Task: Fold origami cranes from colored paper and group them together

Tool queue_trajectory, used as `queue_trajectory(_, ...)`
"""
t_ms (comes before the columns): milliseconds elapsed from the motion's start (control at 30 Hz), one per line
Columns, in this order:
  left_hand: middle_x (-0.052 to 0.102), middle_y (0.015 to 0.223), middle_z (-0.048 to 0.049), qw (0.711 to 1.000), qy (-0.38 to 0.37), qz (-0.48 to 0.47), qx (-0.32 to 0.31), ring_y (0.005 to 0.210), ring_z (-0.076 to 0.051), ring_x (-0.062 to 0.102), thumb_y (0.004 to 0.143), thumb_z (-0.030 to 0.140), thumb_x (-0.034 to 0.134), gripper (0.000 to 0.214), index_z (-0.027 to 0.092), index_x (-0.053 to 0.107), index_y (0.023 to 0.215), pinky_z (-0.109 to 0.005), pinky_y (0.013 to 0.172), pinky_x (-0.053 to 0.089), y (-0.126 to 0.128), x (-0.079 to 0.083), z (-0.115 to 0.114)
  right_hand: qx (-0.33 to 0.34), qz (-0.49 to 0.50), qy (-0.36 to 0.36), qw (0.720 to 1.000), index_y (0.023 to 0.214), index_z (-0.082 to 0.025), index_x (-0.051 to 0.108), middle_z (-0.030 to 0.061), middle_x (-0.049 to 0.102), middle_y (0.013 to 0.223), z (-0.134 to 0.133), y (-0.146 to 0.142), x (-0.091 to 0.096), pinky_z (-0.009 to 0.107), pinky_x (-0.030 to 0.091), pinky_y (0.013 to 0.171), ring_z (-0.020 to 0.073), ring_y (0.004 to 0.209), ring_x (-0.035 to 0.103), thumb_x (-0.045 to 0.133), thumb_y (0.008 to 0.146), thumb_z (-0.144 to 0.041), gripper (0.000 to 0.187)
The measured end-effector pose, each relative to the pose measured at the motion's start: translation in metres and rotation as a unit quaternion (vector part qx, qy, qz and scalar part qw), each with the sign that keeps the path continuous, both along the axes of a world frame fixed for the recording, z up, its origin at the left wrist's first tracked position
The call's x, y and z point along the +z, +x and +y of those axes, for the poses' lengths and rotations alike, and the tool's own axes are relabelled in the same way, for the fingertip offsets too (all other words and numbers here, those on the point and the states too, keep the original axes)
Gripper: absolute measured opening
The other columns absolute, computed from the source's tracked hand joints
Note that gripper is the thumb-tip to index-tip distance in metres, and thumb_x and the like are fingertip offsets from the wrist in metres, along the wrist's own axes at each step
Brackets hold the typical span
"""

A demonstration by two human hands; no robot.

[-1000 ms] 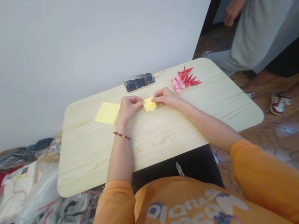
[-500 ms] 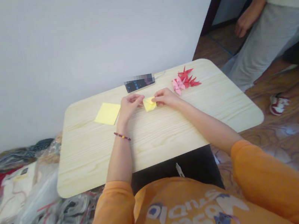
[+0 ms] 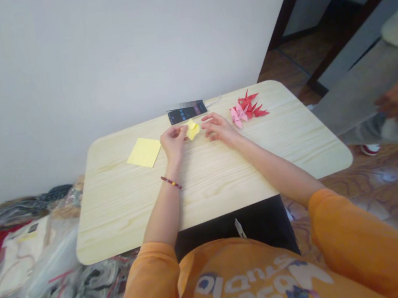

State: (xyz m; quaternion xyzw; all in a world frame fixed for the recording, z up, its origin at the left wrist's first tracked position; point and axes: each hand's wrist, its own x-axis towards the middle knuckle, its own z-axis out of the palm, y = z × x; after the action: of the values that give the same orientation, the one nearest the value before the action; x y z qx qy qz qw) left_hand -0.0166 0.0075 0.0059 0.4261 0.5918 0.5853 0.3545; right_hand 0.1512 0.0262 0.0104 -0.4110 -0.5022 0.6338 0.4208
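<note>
My left hand pinches a small folded piece of yellow paper by its left side, above the middle of the table. The paper has layered folds and is tilted. Just right of it is my right hand, fingers apart and curved, with a small gap to the paper and nothing in it. Left of my left hand lies a flat square of yellow paper. Folded paper flowers, pink and red, sit to the right of my right hand.
A phone lies near the table's back edge by the wall. At right, a person in grey trousers is close to the table. Plastic bags and clothes are heaped on the left.
My right hand has let go of the folded yellow paper and opened. My left hand has kept hold of the paper and turned it. The person at right has moved.
</note>
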Motion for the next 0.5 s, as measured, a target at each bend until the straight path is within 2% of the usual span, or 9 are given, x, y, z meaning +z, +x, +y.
queue_trajectory(67, 0.065, 0.069, -0.0009, 1.0, 0.004, -0.028, 0.013, 0.063, -0.011, 0.061, 0.066, 0.029, 0.07, 0.019, 0.014, 0.064, 0.076, -0.024, 0.06, 0.054, 0.002, -0.003, 0.0, 0.007, -0.035, 0.064, 0.997, 0.108, -0.027, 0.047, -0.0021, 0.058, 0.093, -0.003, 0.0, 0.0, 0.017, 0.044, 0.048, 0.0073, 0.062, 0.055, 0.072, 0.065, -0.04, 0.051)
queue_trajectory(133, 0.063, 0.068, 0.0003, 0.998, 0.003, -0.062, 0.017, 0.063, -0.011, 0.061, 0.065, 0.026, 0.07, 0.018, 0.014, 0.062, 0.075, -0.025, 0.063, 0.055, 0.004, -0.006, 0.001, 0.007, -0.09, 0.158, 0.983, 0.114, -0.028, 0.045, -0.0009, 0.056, 0.1, -0.006, 0.0, -0.001, 0.017, 0.043, 0.049, 0.0072, 0.063, 0.054, 0.071, 0.067, -0.034, 0.054)
queue_trajectory(267, 0.059, 0.064, 0.0033, 0.994, -0.022, -0.105, 0.02, 0.06, -0.009, 0.06, 0.061, 0.018, 0.07, 0.019, 0.015, 0.057, 0.075, -0.026, 0.065, 0.056, 0.009, -0.008, 0.0, 0.024, -0.222, 0.337, 0.914, 0.117, -0.024, 0.051, 0.0037, 0.055, 0.106, -0.009, 0.0, -0.004, 0.02, 0.044, 0.059, 0.0087, 0.066, 0.05, 0.057, 0.078, -0.019, 0.04)
queue_trajectory(400, 0.061, 0.066, 0.0024, 0.991, -0.055, -0.118, -0.007, 0.063, -0.011, 0.062, 0.061, 0.016, 0.069, 0.025, 0.015, 0.058, 0.082, -0.028, 0.069, 0.055, 0.011, -0.005, -0.002, 0.053, -0.316, 0.422, 0.848, 0.115, -0.021, 0.06, 0.0071, 0.056, 0.107, -0.008, 0.004, -0.004, 0.025, 0.044, 0.072, 0.0134, 0.078, 0.054, 0.044, 0.083, -0.009, 0.038)
queue_trajectory(500, 0.065, 0.069, 0.0001, 0.988, -0.076, -0.128, -0.032, 0.066, -0.013, 0.064, 0.061, 0.016, 0.069, 0.027, 0.014, 0.06, 0.086, -0.029, 0.071, 0.055, 0.01, -0.002, -0.003, 0.046, -0.356, 0.447, 0.819, 0.108, -0.02, 0.065, 0.0075, 0.057, 0.104, -0.004, 0.007, -0.007, 0.026, 0.043, 0.076, 0.0165, 0.087, 0.055, 0.043, 0.083, -0.007, 0.036)
